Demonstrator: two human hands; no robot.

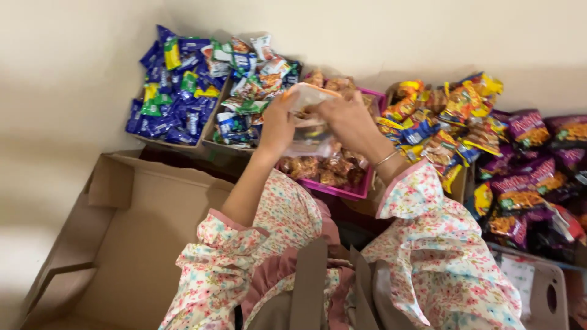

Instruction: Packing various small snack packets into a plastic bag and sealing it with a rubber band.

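Left hand (278, 125) and right hand (348, 119), raised together, both closed on a clear plastic snack bag with a pale orange top edge (310, 113); the bag is held between the two hands, above a pink plastic tray of brown snacks in clear packets (342, 186). A thin metal bangle (386, 158) circles the right wrist; both arms wear floral ruffled sleeves (428, 201).

Left of the pink tray, two cardboard trays stand side by side against the pale wall: a cardboard tray of green, white and blue wrapped packets (247, 91), just beside the left hand, and a cardboard tray of dark blue wrapped packets (174, 98) farther left. Right of the pink tray lies a heap of orange, yellow and blue snack packets (440, 116), then a row of purple snack bags (532, 165) at the frame's right edge. An open, empty brown cardboard box (140, 238) sits below the blue packets, at the person's left.
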